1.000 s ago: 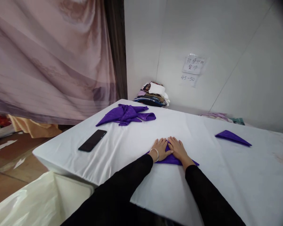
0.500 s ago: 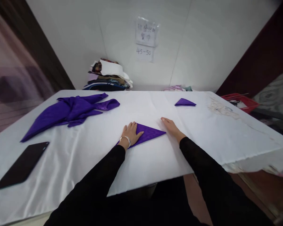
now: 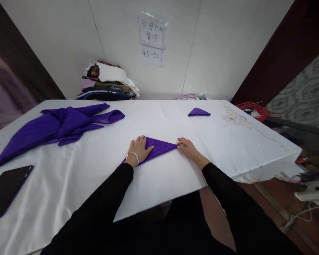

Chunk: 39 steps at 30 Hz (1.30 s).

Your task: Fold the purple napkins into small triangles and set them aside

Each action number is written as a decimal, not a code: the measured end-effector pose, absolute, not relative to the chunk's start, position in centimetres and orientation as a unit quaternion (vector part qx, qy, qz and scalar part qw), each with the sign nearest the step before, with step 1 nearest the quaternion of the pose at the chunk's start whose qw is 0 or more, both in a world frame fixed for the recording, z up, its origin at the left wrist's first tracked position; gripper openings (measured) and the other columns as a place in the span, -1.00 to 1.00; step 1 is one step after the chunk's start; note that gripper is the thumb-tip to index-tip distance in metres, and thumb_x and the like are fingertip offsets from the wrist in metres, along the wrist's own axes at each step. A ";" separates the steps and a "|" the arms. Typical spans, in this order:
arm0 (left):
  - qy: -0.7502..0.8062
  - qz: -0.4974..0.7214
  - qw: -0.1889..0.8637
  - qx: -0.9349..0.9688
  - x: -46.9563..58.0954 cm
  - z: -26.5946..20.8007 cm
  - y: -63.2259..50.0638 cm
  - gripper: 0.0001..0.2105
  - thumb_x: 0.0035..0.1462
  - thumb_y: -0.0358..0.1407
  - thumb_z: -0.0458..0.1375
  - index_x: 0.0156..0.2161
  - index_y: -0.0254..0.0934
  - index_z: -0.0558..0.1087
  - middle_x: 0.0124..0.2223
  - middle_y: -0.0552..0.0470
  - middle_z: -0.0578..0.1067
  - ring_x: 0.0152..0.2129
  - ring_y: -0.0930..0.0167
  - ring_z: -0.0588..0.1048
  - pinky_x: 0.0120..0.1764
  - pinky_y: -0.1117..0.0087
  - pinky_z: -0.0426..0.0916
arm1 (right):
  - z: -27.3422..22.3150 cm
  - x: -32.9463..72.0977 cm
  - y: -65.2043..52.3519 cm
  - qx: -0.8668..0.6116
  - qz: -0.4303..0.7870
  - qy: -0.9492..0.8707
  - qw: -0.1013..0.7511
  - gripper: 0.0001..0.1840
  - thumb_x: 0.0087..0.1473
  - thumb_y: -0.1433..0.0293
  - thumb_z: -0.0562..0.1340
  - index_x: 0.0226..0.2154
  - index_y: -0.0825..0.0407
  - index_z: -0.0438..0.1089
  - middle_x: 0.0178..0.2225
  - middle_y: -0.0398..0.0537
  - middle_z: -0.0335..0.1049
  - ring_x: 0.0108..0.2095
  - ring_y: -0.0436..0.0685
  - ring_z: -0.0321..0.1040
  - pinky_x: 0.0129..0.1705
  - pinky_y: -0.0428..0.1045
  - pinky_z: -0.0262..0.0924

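Note:
A purple cloth napkin (image 3: 161,147), folded into a triangle, lies flat on the white-covered table in front of me. My left hand (image 3: 139,148), with a silver bangle at the wrist, rests open and flat on its left part, hiding some of it. At the pointed right end, my right hand (image 3: 186,146) has its fingers closed on the napkin's tip. Farther back stands a smaller folded purple napkin (image 3: 199,112), untouched. Loose purple napkins (image 3: 61,124) lie in a heap to the left.
A dark tablet or phone (image 3: 7,187) lies at the near left of the white tablecloth (image 3: 95,180). Stacked clothes (image 3: 108,83) are against the wall under a handwritten sign (image 3: 153,32). Pale threads (image 3: 236,117) lie at the right, before a red basket (image 3: 255,110).
My right hand has closed in on the napkin's right tip and now pinches it. My left hand stays flat on the cloth. The view has turned slightly to the right.

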<state>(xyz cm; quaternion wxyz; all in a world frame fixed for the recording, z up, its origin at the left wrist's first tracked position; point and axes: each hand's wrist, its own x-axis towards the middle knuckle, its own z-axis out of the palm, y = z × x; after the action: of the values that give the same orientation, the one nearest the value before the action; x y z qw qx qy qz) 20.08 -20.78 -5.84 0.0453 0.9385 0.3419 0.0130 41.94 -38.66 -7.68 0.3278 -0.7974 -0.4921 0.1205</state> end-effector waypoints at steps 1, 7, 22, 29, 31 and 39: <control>0.343 0.011 0.045 0.938 20.1 -5.8 -20.8 -0.28 0.16 0.10 -0.31 0.24 -0.40 0.02 0.31 -0.11 -0.03 0.24 0.22 -0.10 0.19 0.10 -0.14 | -7.6 41.9 -38.6 -0.799 0.119 -0.495 0.321 -0.82 0.02 0.26 0.16 -0.33 -0.06 0.42 0.11 -0.07 0.24 0.20 0.16 -0.01 0.20 0.21 -0.27; 0.341 0.013 0.044 0.939 20.0 -5.8 -20.8 -0.28 0.16 0.10 -0.31 0.25 -0.41 0.02 0.31 -0.12 -0.03 0.24 0.23 -0.09 0.19 0.10 -0.15 | -7.6 41.5 -38.7 -0.807 0.106 -0.486 0.317 -0.84 0.06 0.33 0.10 -0.41 -0.05 0.39 0.11 -0.09 0.24 0.20 0.14 -0.02 0.20 0.21 -0.27; 0.339 0.011 0.063 0.939 19.6 -6.5 -20.8 -0.41 0.20 -0.04 -0.25 0.26 -0.31 -0.03 0.32 -0.08 -0.05 0.25 0.26 -0.13 0.20 0.11 -0.19 | -5.2 31.6 -31.0 -0.686 0.116 -0.695 0.182 -0.36 0.19 0.06 -0.12 0.21 0.05 0.01 0.25 0.04 -0.07 0.27 0.17 -0.25 0.23 0.19 -0.35; 0.342 0.024 0.084 0.936 19.7 -6.4 -21.0 -0.39 0.20 0.00 -0.26 0.25 -0.33 -0.01 0.32 -0.11 -0.04 0.25 0.25 -0.12 0.20 0.09 -0.21 | -6.6 33.3 -31.8 -0.704 0.072 -0.698 0.110 -0.26 0.16 -0.04 -0.17 0.25 0.04 -0.12 0.28 0.00 -0.18 0.28 0.17 -0.31 0.24 0.20 -0.39; 0.342 0.029 0.091 0.935 19.7 -6.4 -21.0 -0.39 0.20 0.00 -0.26 0.24 -0.34 0.01 0.31 -0.13 -0.03 0.24 0.25 -0.12 0.20 0.10 -0.20 | -6.6 33.9 -32.5 -0.710 0.066 -0.694 0.102 -0.26 0.16 -0.04 -0.17 0.25 0.02 -0.12 0.28 -0.02 -0.18 0.28 0.17 -0.31 0.23 0.21 -0.39; 0.340 0.013 0.108 0.934 19.9 -4.7 -18.8 -0.57 0.24 -0.11 -0.21 0.13 -0.17 0.21 0.24 -0.01 0.19 0.16 0.31 0.13 0.13 0.21 0.04 | -6.3 34.6 -34.9 -0.729 0.056 -0.675 0.100 -0.30 0.17 -0.02 -0.16 0.24 -0.01 -0.09 0.28 -0.01 -0.15 0.27 0.17 -0.27 0.23 0.21 -0.39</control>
<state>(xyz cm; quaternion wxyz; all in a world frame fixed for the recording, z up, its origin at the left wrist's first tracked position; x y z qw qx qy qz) 19.95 -18.82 -4.70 0.1080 0.9343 0.3396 0.0134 34.58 -34.89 -6.32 0.1003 -0.7289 -0.6749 0.0560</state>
